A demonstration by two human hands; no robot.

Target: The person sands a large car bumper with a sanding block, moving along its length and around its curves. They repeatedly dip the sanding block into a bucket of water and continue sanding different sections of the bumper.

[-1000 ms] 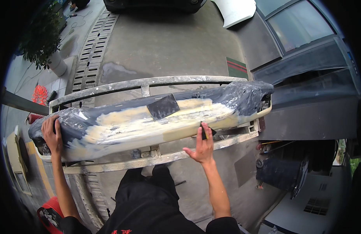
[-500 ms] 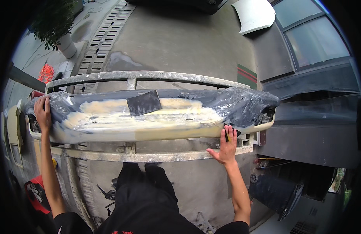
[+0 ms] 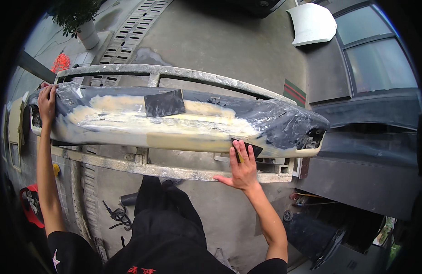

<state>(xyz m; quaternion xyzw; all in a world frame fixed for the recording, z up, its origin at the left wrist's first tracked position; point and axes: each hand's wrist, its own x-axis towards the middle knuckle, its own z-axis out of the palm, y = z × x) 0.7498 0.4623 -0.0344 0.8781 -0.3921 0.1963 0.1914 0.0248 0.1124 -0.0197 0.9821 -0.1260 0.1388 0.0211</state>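
A long car bumper [image 3: 192,143] lies across a frame in front of me, dark grey with patches of cream filler along its middle. My left hand [image 3: 47,104] holds its left end, fingers closed over the top. Toward the right part of the lower edge, my right hand [image 3: 243,166] presses a piece of black sandpaper [image 3: 254,150] onto the surface. The fingers lie over it and the thumb sticks out to the left; a bit of yellow shows between the fingers. Another dark sheet, apparently sandpaper [image 3: 165,103], rests on top of the bumper near the middle.
A paint-spotted metal stand [image 3: 183,172] carries the bumper, with rails before and behind it. Beyond are a slotted floor drain [image 3: 128,39], a potted plant [image 3: 87,34] and a white car panel [image 3: 312,25]. A black hose-like item [image 3: 117,214] lies near my feet.
My right hand has slid left along the bumper's lower edge with the sandpaper beneath it. My left hand stays at the left end. The whole view has shifted and tilted slightly.
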